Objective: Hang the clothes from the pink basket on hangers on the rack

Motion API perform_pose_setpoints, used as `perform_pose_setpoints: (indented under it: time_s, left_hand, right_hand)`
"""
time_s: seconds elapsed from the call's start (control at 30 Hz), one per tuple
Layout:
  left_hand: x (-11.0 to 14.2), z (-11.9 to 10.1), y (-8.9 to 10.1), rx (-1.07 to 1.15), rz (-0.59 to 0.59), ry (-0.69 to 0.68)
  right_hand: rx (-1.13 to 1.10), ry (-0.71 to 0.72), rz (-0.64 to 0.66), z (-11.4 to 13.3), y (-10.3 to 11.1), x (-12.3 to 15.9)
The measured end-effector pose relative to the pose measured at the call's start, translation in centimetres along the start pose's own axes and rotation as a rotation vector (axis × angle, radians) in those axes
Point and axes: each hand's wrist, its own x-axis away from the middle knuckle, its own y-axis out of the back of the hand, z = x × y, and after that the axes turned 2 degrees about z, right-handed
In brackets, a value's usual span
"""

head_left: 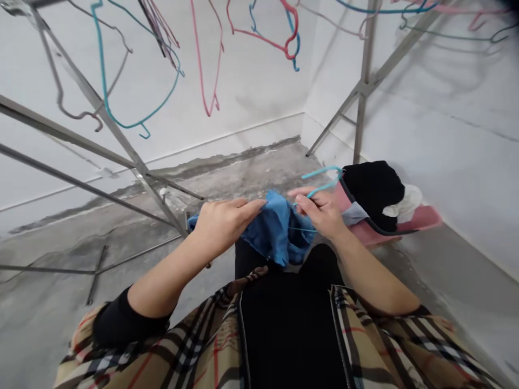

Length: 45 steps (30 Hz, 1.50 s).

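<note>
- The right hand [324, 214] closes its thumb and fingers on a turquoise hanger [314, 173], whose bent end juts out above the knuckles.
- The left hand [223, 220] lays its fingers, close together, against the top of a blue cloth [275, 229]; its thumb is hidden, so I cannot tell whether it pinches the fabric.
- The blue cloth hangs crumpled between the two hands, in front of the person's knees; a thin turquoise line crosses it lower down.
- Just beside the right forearm stands a pink basket [432, 219] holding a black cloth [373, 186], a white cloth [408, 202] and a grey cloth [354, 214].
- To the left, a metal rack [60, 130] stands on the concrete floor [140, 286].
- Overhead hang more hangers, among them a teal hanger [130, 126], a pink hanger [208, 112] and a red hanger [259, 35], before white walls.
</note>
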Motion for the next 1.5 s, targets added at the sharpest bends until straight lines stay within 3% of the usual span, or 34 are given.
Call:
perform_pose_setpoints:
  time_s: [0.1,0.2,0.3,0.4,0.53,0.63,0.77,0.97,1.07,1.2,1.27,1.4,1.5]
  left_hand:
    - [0.5,0.4,0.6,0.006,-0.078,0.099]
    - [1.4,0.6,1.1,0.05,-0.135,0.189]
    - [1.9,0.4,1.4,0.082,-0.202,0.214]
    - [1.8,-0.1,1.5,0.105,-0.221,0.193]
    - [2.0,-0.1,1.6,0.135,-0.227,0.18]
    - [2.9,1.0,1.3,0.141,-0.279,0.179]
    - [4.5,2.8,-0.2,0.109,-0.339,0.192]
    - [5.4,3.1,-2.6,0.018,-0.3,0.204]
    - [5.3,2.5,-3.6,0.039,-0.263,0.193]
    - [5.1,1.7,-4.6,0.201,-0.237,0.245]
    - [5.0,1.4,-4.8,0.29,-0.23,0.263]
    - [4.9,1.2,-4.8,0.45,-0.232,0.297]
    - [4.6,1.3,-4.5,0.538,-0.233,0.336]
  right_hand:
    - [0.245,0.151,-0.273,-0.9,0.6,1.3]
    - [0.355,0.131,-0.488,-4.1,0.3,3.9]
    - [0.316,-0.11,-0.34,-8.3,-1.3,5.5]
    - [0.157,-0.386,-0.162,-11.5,-3.0,5.1]
    - [-0.059,-0.516,-0.096,-13.0,-3.0,3.6]
    - [-0.231,-0.57,-0.108,-12.6,-1.0,3.2]
    - [-0.362,-0.621,-0.227,-11.5,2.6,3.1]
    - [-0.297,-0.556,-0.307,-8.8,5.0,2.6]
    - [-0.065,-0.467,-0.17,-6.8,5.1,2.7]
    - [0.321,-0.285,0.228,-4.0,5.3,3.2]
    - [0.515,-0.229,0.339,-3.0,5.6,3.3]
    - [0.797,-0.092,0.328,-1.9,6.7,2.6]
    - [0.715,0.046,0.336,-1.7,7.2,1.7]
